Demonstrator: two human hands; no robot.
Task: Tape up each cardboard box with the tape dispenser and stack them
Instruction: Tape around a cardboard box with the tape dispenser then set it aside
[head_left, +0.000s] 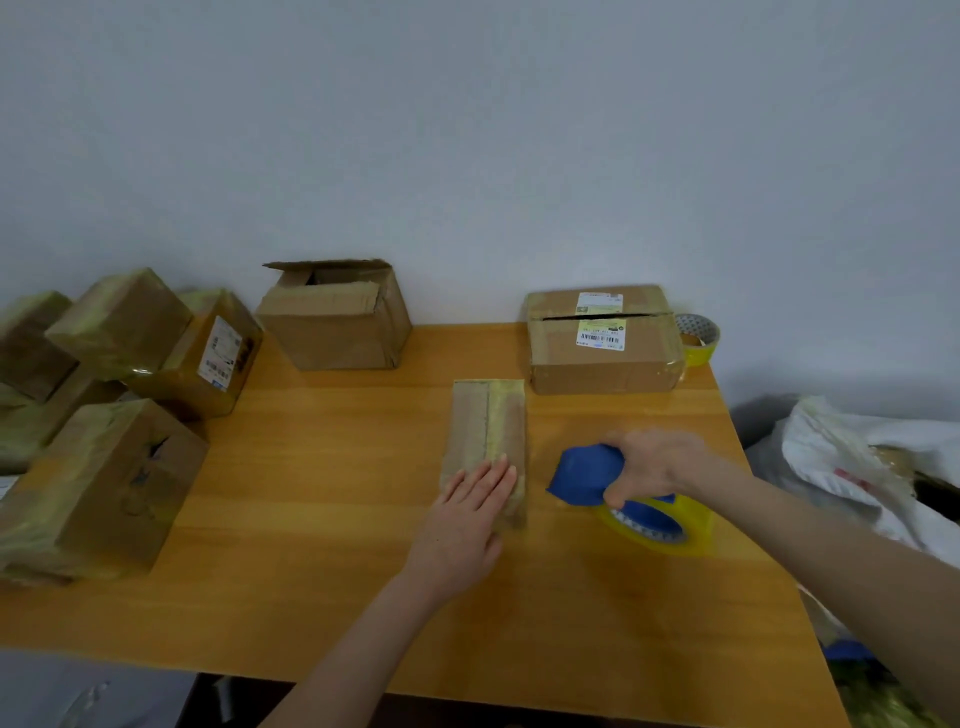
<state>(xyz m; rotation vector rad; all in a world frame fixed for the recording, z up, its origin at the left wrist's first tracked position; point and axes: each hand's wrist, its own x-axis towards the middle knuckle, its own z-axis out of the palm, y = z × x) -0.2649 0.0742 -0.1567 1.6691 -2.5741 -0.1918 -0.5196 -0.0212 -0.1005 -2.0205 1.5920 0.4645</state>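
Cardboard under yellowish tape is what the left hand rests on: its fingers lie flat and straight on the near end of the narrow box, which lies lengthwise on the counter with a tape strip along its top seam. Just right of that box, apart from it, the right hand is curled round the blue handle of the tape dispenser, whose yellow roll hangs at the near side, low over the wood; whether it touches the wood I cannot tell.

By my reading, the strip on this box is being smoothed down. The next move calls for either another pass of tape or lifting the box away to the left.

Left of the narrow box, well apart, the taped boxes sit in a loose heap at the counter's left edge, some tilted, so stacking there needs care that nothing slides off. Between heap and narrow box the wood offers room to carry things across.

Beyond the narrow box to the left stands an open-topped box, flaps up. Beyond it to the right is a labelled box with a gaping top seam, and a spare tape roll is tucked at its right side by the far right corner. Both boxes look untaped.
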